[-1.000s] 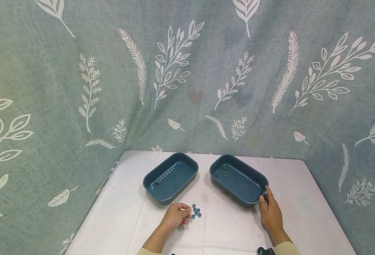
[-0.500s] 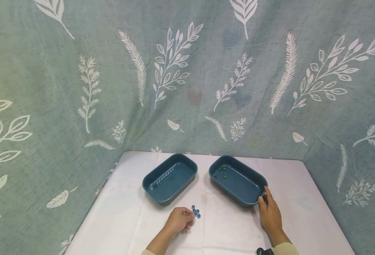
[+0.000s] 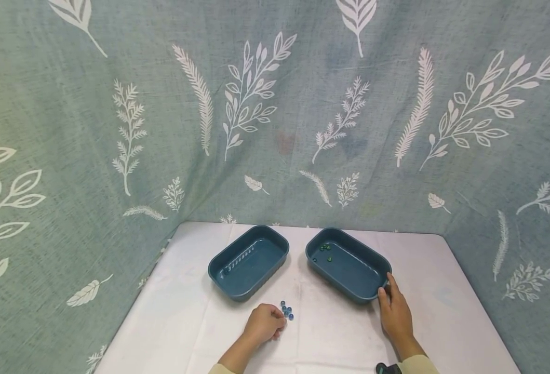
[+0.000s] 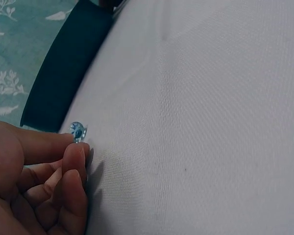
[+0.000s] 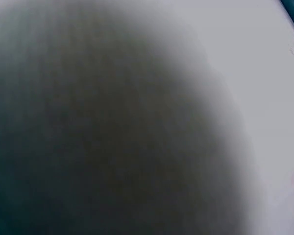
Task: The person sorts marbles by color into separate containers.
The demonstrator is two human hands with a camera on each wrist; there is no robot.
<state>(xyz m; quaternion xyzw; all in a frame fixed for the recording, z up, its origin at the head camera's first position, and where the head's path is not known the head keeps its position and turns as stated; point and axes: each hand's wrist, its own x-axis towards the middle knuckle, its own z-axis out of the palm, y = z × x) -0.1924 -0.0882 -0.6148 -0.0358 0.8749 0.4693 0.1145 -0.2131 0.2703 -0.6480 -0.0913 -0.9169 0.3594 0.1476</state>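
My left hand point(image 3: 264, 322) is low at a small cluster of blue glass marbles point(image 3: 289, 309) on the white cloth. Its thumb and fingers are drawn together in a pinch on a marble mostly hidden by the fingertips. In the left wrist view a clear blue marble point(image 4: 77, 130) shows right at the thumb tip. My right hand point(image 3: 397, 314) rests against the near right corner of the right teal tray point(image 3: 360, 297), thumb and straight forefinger on either side of the corner. Several green marbles point(image 3: 329, 259) lie in that tray's far left part.
A second teal tray point(image 3: 239, 297) stands to the left, angled, with a dark marble point(image 3: 227, 270) near its left end. White cloth point(image 3: 335, 332) covers the table. A leaf-patterned curtain point(image 3: 275, 130) hangs around the back and sides. The right wrist view is mostly a dark blur.
My left hand has shifted slightly right and toward me, its fingertips now covering the nearest left marble of the cluster. The right hand stays at the tray corner.
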